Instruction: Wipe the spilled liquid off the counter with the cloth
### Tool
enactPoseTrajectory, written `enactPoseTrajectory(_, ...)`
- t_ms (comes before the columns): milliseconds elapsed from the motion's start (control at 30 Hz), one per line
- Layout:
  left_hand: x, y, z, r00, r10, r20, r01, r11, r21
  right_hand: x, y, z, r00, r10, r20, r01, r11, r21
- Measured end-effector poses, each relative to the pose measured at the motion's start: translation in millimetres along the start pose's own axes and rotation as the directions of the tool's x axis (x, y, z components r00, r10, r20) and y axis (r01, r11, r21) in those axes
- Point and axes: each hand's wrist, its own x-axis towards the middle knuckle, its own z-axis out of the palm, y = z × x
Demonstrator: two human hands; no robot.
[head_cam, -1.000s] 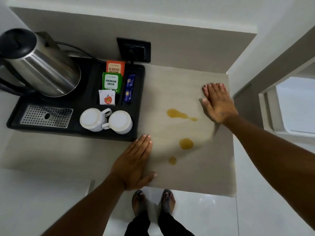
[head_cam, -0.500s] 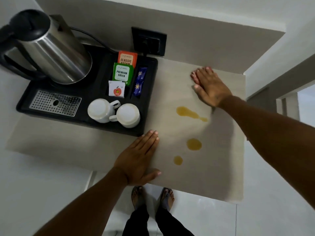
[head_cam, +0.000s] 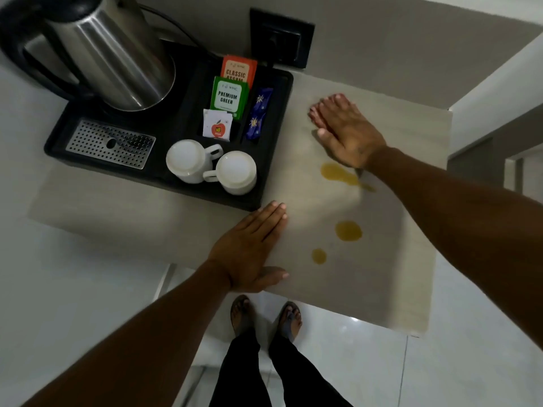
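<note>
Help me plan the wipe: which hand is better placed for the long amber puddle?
Right. The right hand lies flat just beside the long puddle; the left hand rests flat by the black tray, farther off.

Three amber puddles of spilled liquid (head_cam: pixel 348 230) lie well apart on the pale beige desk (head_cam: pixel 396 259): an elongated one farthest back, a round one mid-desk, a small one nearest the front edge.

Grey wall (head_cam: pixel 382 39), black socket (head_cam: pixel 280 39), glossy white floor (head_cam: pixel 367 362)
</note>
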Motion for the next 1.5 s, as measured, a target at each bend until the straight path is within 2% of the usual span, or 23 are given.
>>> enactPoseTrajectory(100,-0.8,-0.3,0.9,1.000,0.001,-0.016,-0.001,1.000,-0.004,-37.1,-11.3,15.7,0.988,-0.148,0.034,0.149,0.987,-0.050)
enactPoseTrajectory(167,1.0,-0.8,0.9,1.000,0.010,-0.027,-0.010,1.000,0.000,-70.9,2.6,19.5,0.978,-0.196,0.064,0.201,0.976,-0.083)
enactPoseTrajectory(300,0.6,-1.3,1.4,1.000,0.008,-0.025,-0.008,1.000,0.001,-64.0,28.1,8.3,0.990,-0.105,0.097,0.116,0.986,-0.117)
enactPoseTrajectory(400,0.6,-0.3,0.6,1.000,0.007,-0.025,-0.007,1.000,0.006,-31.1,7.3,6.8,0.996,-0.055,0.064,0.060,0.994,-0.091)
enactPoseTrajectory(533,0.9,0.9,-1.8,1.000,0.001,-0.017,-0.001,1.000,0.016,-72.4,-31.5,23.8,0.977,-0.196,0.079,0.201,0.978,-0.061)
enactPoseTrajectory(633,1.0,0.9,-1.5,1.000,-0.001,-0.007,0.001,0.999,0.038,-131.5,-19.6,30.2,0.958,-0.273,0.083,0.278,0.959,-0.051)
enactPoseTrajectory(733,0.0,0.8,-0.7,1.000,-0.008,-0.004,0.008,0.999,0.043,-130.0,7.5,19.5,0.985,-0.158,0.064,0.163,0.984,-0.077)
enactPoseTrajectory(833,0.1,1.9,-2.6,1.000,-0.009,0.003,0.009,1.000,0.026,-92.5,-5.1,15.5,0.999,-0.013,0.041,0.015,0.998,-0.058)
enactPoseTrajectory(933,0.5,2.8,-4.5,1.000,-0.003,0.000,0.003,0.999,0.034,-90.1,-40.0,31.9,0.998,-0.057,0.013,0.058,0.997,-0.056)
enactPoseTrajectory(1000,0.5,2.5,-5.3,1.000,-0.006,0.001,0.006,0.999,0.036,-122.4,-56.6,44.7,0.990,-0.143,0.021,0.144,0.987,-0.069)
enactPoseTrajectory(1100,0.1,3.4,-5.7,1.000,-0.013,0.008,0.013,0.999,0.039,-184.1,-52.3,56.7,0.983,-0.165,0.076,0.170,0.983,-0.063)
enactPoseTrajectory(1167,-0.3,2.5,-4.9,1.000,-0.019,0.016,0.019,0.999,0.043,-204.6,-31.8,49.6,0.988,-0.120,0.093,0.126,0.990,-0.061)
enactPoseTrajectory(1233,-0.4,2.2,-4.0,1.000,-0.018,0.012,0.018,0.999,0.050,-197.8,-18.9,40.6,0.998,-0.015,0.063,0.019,0.998,-0.060)
enactPoseTrajectory(1367,-0.7,3.4,-5.2,1.000,-0.026,0.014,0.026,0.999,0.044,-153.7,-37.1,35.4,0.986,0.165,-0.009,-0.165,0.986,-0.025)
enactPoseTrajectory(1500,-0.6,5.1,-6.7,1.000,-0.017,0.024,0.016,0.999,0.041,-161.6,-87.7,54.8,0.991,0.129,-0.031,-0.129,0.992,0.000)
